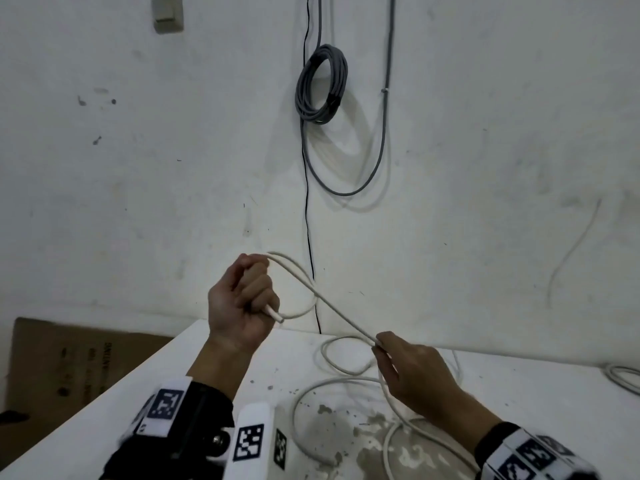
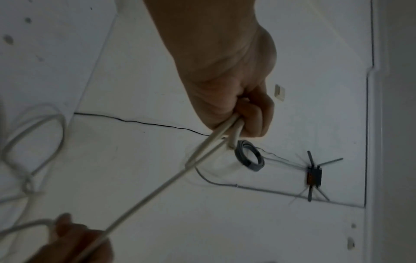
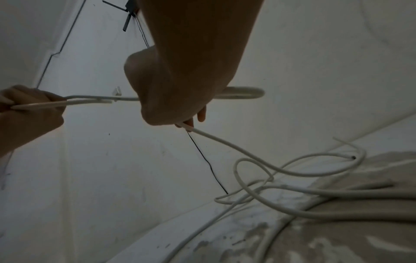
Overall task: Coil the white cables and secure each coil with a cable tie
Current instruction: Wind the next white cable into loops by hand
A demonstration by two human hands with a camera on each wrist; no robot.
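The left hand (image 1: 242, 299) grips a small loop of white cable (image 1: 332, 306), fingers curled round it; the right hand (image 1: 412, 372), at four o'clock, pinches the strand above the bench (image 1: 519, 393).

White cable (image 1: 341, 318) forms one raised loop, remainder apparently tangled on table (image 1: 519, 382).

A scuffed white wall (image 1: 138, 168) rises behind the paint-stained white desk (image 1: 519, 393). A grey cable coil (image 1: 320, 84) hangs on it beside a thin black wire (image 1: 307, 202). A wall switch (image 1: 167, 12) sits upper left; a cardboard box (image 1: 76, 362) stands left.
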